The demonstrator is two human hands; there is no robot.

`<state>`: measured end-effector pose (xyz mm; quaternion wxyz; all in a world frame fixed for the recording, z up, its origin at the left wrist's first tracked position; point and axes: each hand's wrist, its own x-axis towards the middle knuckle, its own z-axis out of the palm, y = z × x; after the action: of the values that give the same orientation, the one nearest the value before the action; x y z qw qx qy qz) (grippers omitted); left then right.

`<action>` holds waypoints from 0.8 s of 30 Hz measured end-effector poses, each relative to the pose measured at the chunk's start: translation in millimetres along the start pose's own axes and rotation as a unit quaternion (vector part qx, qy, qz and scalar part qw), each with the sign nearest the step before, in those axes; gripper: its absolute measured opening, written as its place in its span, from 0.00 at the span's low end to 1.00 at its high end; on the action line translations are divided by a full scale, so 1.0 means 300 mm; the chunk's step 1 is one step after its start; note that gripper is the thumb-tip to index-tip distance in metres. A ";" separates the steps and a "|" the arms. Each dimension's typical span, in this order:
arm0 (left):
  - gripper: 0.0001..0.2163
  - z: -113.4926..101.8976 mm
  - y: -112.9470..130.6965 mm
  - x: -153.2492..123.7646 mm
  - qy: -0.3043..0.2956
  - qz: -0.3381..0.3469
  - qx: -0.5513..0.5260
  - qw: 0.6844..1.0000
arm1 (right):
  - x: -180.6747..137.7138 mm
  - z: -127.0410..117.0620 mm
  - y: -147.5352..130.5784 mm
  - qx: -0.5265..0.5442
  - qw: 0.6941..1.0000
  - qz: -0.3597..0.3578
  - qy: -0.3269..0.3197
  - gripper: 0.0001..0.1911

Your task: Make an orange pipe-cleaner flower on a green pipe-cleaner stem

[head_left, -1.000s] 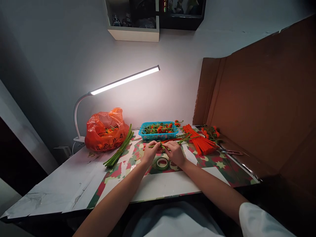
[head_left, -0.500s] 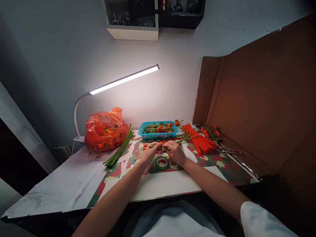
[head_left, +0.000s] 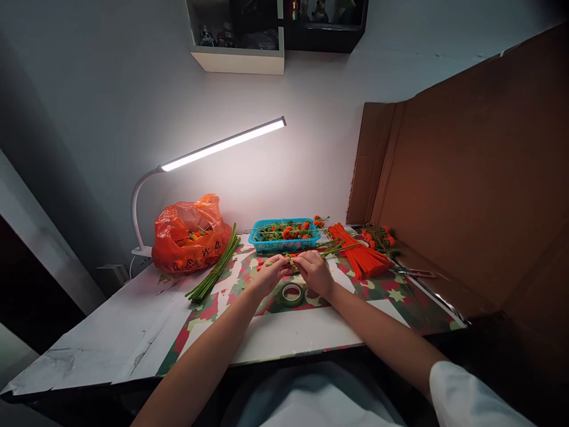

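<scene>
My left hand point(head_left: 274, 274) and my right hand point(head_left: 315, 274) meet above the middle of the table, fingertips pinched close together. Between them is a green pipe cleaner point(head_left: 288, 259), small and partly covered by the fingers. Both hands are closed on it. A roll of green tape point(head_left: 291, 302) lies flat just below my hands. Behind the right hand, several loose green stems point(head_left: 333, 249) point up to the right. Some orange pieces lie behind the fingers, mostly hidden.
A blue basket point(head_left: 284, 244) holds orange flowers on green stems. Orange pipe cleaners point(head_left: 362, 258) lie fanned at right, near more flowers point(head_left: 377, 236) and scissors point(head_left: 420, 273). At left are a green pipe cleaner bundle point(head_left: 216, 270), an orange plastic bag point(head_left: 191, 258) and a lit lamp point(head_left: 224, 144). Cardboard point(head_left: 462, 178) stands at right.
My fingers have shifted slightly around the green pipe cleaner, and a small bent bit of it now shows between the fingertips. Everything else on the table stays where it was.
</scene>
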<state>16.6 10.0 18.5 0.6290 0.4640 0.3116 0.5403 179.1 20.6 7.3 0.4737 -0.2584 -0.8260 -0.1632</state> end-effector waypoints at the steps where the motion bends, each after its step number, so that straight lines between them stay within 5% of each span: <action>1: 0.14 0.000 -0.002 0.003 0.007 0.000 -0.001 1.000 | 0.001 0.000 0.002 -0.005 1.000 -0.005 -0.004 0.11; 5: 0.15 0.010 -0.017 0.012 0.048 0.021 0.031 0.998 | 0.004 0.010 -0.002 0.015 1.000 0.011 -0.020 0.12; 9: 0.12 0.035 -0.021 0.000 0.099 0.184 0.176 0.962 | 0.016 0.029 -0.026 0.158 0.972 0.172 0.027 0.11; 11: 0.10 0.047 -0.013 -0.016 0.105 0.286 0.276 0.912 | 0.025 0.035 -0.033 0.291 0.909 0.296 0.041 0.11; 15: 0.07 0.050 0.012 -0.043 0.036 0.411 0.407 0.815 | 0.041 0.027 -0.016 0.573 0.685 0.445 -0.070 0.15; 17: 0.07 0.045 0.020 -0.047 0.009 0.423 0.421 0.802 | 0.047 0.018 0.001 0.636 0.607 0.460 -0.124 0.16; 18: 0.07 0.043 0.022 -0.047 0.013 0.416 0.416 0.808 | 0.050 0.013 0.008 0.640 0.597 0.466 -0.133 0.16; 20: 0.09 0.038 0.020 -0.040 0.047 0.371 0.383 0.845 | 0.054 0.000 0.018 0.599 0.639 0.470 -0.113 0.16; 24: 0.14 0.030 0.009 -0.018 0.061 0.175 0.247 0.951 | 0.051 -0.038 0.022 0.368 0.859 0.355 -0.017 0.09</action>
<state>22.4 2.5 23.7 0.3698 0.6182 0.3869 0.5757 184.4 24.2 26.6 0.5458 -0.3438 -0.6860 0.3365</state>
